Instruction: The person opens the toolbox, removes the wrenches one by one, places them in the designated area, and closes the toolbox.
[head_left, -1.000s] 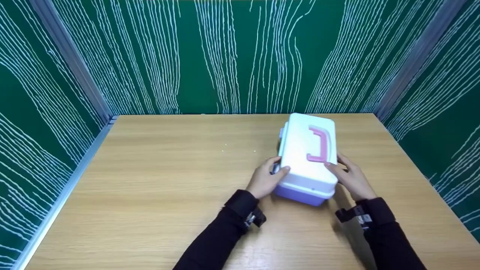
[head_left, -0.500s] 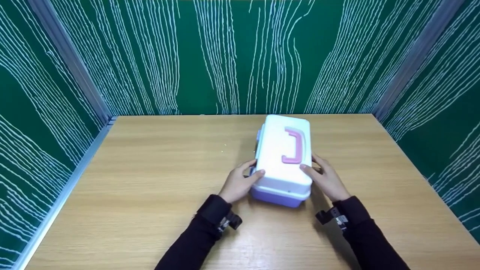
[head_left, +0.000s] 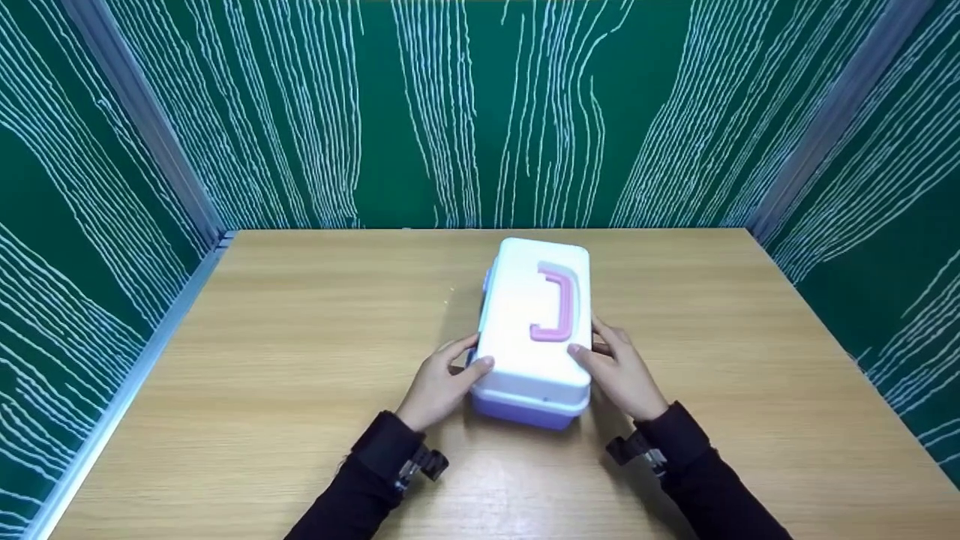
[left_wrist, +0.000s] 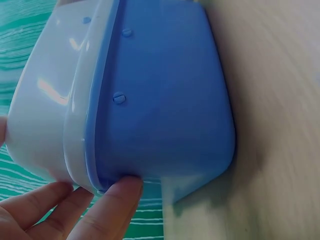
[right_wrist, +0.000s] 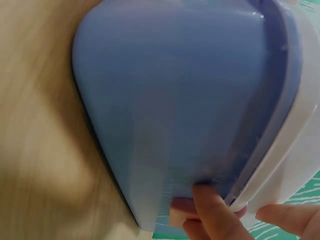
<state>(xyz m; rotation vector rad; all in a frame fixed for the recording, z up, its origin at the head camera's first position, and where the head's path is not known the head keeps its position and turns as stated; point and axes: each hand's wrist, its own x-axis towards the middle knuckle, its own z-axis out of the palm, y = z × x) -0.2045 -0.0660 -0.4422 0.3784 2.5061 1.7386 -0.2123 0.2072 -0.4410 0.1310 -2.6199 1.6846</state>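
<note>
A storage box with a white lid and a blue-purple base stands lengthwise between both hands. A pink handle lies folded flat on the lid. My left hand grips the box's left side near its front end, thumb on the lid's edge and fingers along the side. On the opposite side my right hand holds it the same way. The right wrist view shows a pink latch beside the right fingers, below the lid rim. The base sits at or very near the tabletop.
The box is over a light wood table. Green panels with white wavy lines rise behind it and at both sides, joined by grey metal posts. Tiny pale specks lie on the wood left of the box.
Both hands have moved the box leftward across the table and slightly nearer to me. Their hold on its two sides looks the same throughout.
</note>
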